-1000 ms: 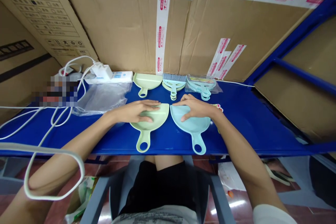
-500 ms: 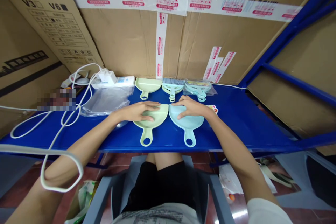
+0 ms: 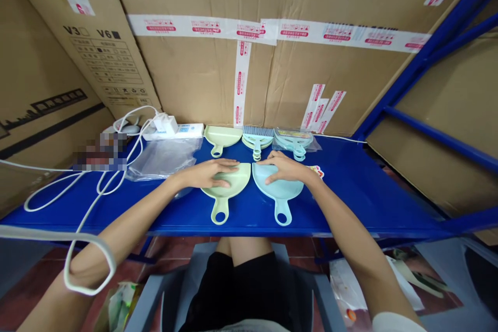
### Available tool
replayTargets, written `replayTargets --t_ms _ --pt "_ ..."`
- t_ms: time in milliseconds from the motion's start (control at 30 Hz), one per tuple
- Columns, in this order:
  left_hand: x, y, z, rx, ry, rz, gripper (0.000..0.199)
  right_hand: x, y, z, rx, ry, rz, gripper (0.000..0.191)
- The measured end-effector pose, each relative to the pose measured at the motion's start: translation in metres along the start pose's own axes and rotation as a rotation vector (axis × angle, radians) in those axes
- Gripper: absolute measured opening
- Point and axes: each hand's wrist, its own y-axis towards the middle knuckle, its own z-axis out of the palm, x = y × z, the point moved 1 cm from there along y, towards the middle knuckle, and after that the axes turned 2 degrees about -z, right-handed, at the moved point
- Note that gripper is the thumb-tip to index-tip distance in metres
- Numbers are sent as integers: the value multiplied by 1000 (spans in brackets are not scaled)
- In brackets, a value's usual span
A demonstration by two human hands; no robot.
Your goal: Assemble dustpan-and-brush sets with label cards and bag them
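On the blue table [image 3: 373,192], near its front edge, we see two dustpans lying side by side, a pale green dustpan [image 3: 238,180] and a light blue dustpan [image 3: 283,190], their inner corners just beside each other and their holed handles pointing toward the seated person. Our left hand [image 3: 205,174] lies over the left part of the green one, thumb spread well away from the fingers and reaching into the pan, fingers stretched along its far edge. Our right hand [image 3: 287,168] lies over the blue one in much the same way, fingers bent at the far edge, thumb apart and inside the pan; we cannot tell how firmly either hand presses. Behind them, in a row by the cardboard wall [image 3: 194,78], we find a second green dustpan [image 3: 222,137], a brush [image 3: 257,138] lying on stacked pans, and a bagged set [image 3: 294,140] in clear plastic. Close to our right wrist we notice a small colourful card [image 3: 317,171], partly covered. Beyond our left forearm we see clear plastic bags [image 3: 163,160], a white power strip [image 3: 190,130] and looping white cable [image 3: 88,212].
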Motion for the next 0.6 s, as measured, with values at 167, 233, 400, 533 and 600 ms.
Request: replayTargets --t_ms 167,233,400,533,600 --pt "3 0 1 8 25 -1 67 -1 -1 0 -7 6 -12 83" --pt "4 0 2 21 41 -14 66 -2 0 0 -3 10 -11 84" --pt "4 0 3 22 56 -10 65 -3 0 1 7 13 -7 85" --pt "3 0 2 3 56 6 64 -2 0 1 2 7 -5 83" --pt "3 0 2 6 55 -1 64 -2 0 1 -7 1 -4 84"
